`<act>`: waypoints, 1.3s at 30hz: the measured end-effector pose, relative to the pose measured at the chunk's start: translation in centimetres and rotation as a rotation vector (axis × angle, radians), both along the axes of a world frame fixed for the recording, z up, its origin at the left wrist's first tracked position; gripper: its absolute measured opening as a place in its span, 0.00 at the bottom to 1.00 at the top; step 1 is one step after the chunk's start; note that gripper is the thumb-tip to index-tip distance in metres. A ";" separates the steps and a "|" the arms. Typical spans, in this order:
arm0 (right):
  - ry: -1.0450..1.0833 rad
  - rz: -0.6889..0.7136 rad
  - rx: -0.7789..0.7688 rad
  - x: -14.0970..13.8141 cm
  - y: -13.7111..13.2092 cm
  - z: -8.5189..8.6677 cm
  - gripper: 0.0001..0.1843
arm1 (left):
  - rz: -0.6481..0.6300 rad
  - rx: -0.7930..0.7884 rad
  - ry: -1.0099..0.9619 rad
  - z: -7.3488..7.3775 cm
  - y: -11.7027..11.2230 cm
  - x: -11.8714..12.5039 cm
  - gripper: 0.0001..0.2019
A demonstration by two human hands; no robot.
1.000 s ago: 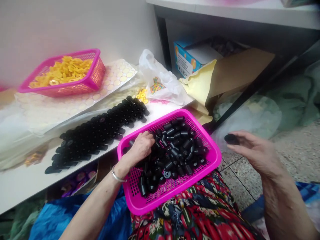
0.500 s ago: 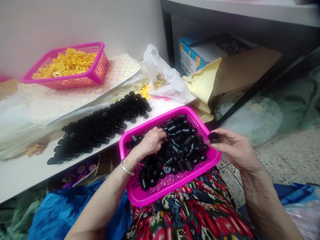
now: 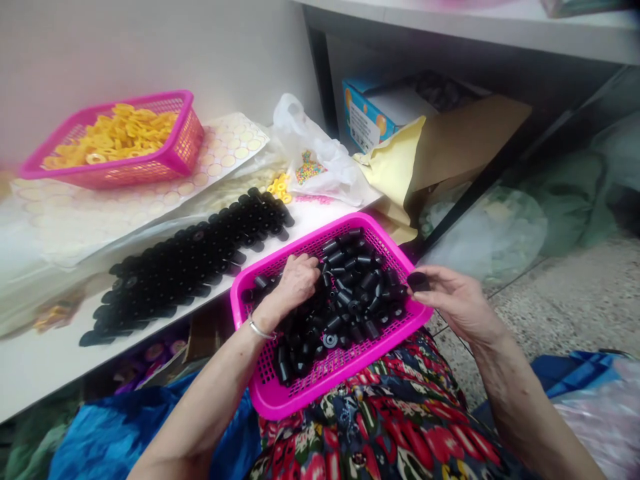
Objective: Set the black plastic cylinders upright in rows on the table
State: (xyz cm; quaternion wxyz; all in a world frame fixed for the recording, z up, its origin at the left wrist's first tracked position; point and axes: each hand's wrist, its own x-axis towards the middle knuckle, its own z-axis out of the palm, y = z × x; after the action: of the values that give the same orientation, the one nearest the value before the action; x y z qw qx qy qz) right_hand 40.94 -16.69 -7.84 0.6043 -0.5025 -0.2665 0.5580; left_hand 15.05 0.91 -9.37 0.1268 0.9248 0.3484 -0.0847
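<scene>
A pink plastic basket (image 3: pixel 280 403) rests on the lap, holding many small black cylindrical plastic parts (image 3: pixel 345 297). My left hand (image 3: pixel 299 280), with a bangle at the wrist, is down among these parts. Its fingers are curled together, and what they hold, if anything, is hidden. Over the basket's right rim, my right hand (image 3: pixel 450 293) pinches a black round-topped plastic part (image 3: pixel 419 281) between thumb and fingers. Close rows of similar black parts (image 3: pixel 190 257) stand on the white table (image 3: pixel 30 380) to the left.
A second pink basket (image 3: pixel 193 133) of yellow ring-like pieces (image 3: pixel 117 130) stands on a patterned sheet at the back left. Behind the lap basket lie a white plastic bag (image 3: pixel 320 150) with coloured beads and small yellow pieces (image 3: pixel 280 187). A blue carton (image 3: pixel 367 120) sits under the right table.
The whole view has shifted slightly, so most things appear further left. My left hand stays in the basket and my right hand keeps its pinch on the black part.
</scene>
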 end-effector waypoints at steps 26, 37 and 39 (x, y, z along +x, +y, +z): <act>-0.677 -0.131 -0.198 11.0 -7.9 -3.8 0.09 | -0.180 -0.181 -0.495 5.7 -2.8 10.4 0.09; -1.000 -0.098 -0.264 7.1 -5.0 -3.4 0.15 | -0.045 -0.431 -0.298 1.8 -8.2 3.8 0.10; -0.963 -0.119 -0.020 4.6 -3.1 -1.1 0.16 | -0.083 -0.318 -0.225 2.4 -9.3 4.6 0.16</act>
State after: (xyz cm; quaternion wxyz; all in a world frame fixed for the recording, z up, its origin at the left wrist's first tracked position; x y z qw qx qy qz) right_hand 45.53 -19.76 -8.98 0.4384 -0.7237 -0.4813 0.2289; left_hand 19.60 -8.41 -6.93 0.3060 0.9103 0.2760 -0.0399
